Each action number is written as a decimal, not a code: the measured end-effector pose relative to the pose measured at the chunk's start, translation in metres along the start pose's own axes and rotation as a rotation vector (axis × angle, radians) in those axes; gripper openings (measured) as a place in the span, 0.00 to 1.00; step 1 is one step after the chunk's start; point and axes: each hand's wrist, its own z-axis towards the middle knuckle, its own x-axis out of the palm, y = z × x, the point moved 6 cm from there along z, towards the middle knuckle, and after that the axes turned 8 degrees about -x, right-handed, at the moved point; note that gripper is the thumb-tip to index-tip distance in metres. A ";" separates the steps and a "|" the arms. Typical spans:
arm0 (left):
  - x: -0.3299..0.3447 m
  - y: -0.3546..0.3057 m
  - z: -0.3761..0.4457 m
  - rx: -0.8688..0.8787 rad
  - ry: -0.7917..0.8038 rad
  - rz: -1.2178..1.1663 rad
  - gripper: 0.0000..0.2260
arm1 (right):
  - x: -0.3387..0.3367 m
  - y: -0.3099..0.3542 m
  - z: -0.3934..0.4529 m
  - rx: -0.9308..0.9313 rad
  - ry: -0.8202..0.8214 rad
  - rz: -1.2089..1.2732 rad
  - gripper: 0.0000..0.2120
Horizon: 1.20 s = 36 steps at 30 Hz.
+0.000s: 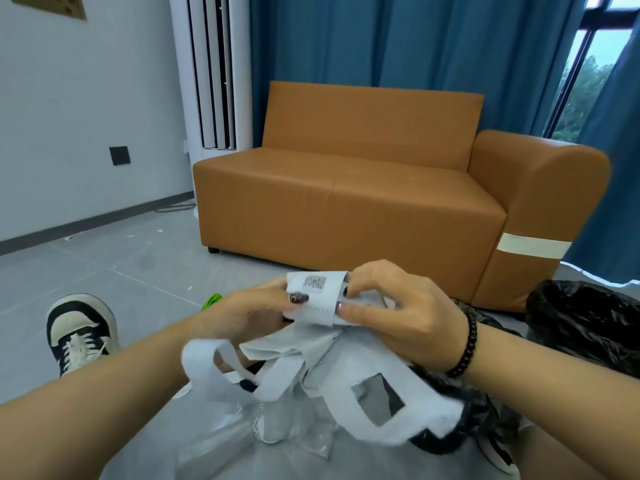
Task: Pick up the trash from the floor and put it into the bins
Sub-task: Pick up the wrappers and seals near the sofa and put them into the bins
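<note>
Both hands hold a white paper receipt (317, 294) with a printed code, low in the middle of the view. My left hand (252, 315) pinches its left side, thumb on top. My right hand (391, 315) grips its right side with curled fingers. Under the hands hangs a white bag with cut-out handles (363, 403), and clear plastic wrapping (277, 431) lies below it. A bin lined with a black bag (585, 327) stands at the right. A second black bin liner (460, 414) shows beneath my right wrist, partly hidden by the white bag.
An orange sofa (363, 199) stands just ahead, with blue curtains (415, 46) behind it. A green scrap (212, 301) lies on the grey tiled floor beside my left hand. Small white scraps (160, 231) lie near the left wall. My left shoe (81, 332) is at the left.
</note>
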 end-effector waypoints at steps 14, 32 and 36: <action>-0.024 0.002 0.001 0.073 -0.437 0.385 0.22 | 0.025 -0.027 -0.031 0.797 0.187 0.630 0.39; -0.004 -0.005 0.004 0.208 -0.394 0.571 0.21 | 0.008 -0.026 -0.013 0.565 -0.005 0.382 0.14; -0.007 -0.007 0.004 0.270 -0.418 0.594 0.21 | 0.013 -0.031 -0.023 0.719 0.026 0.575 0.19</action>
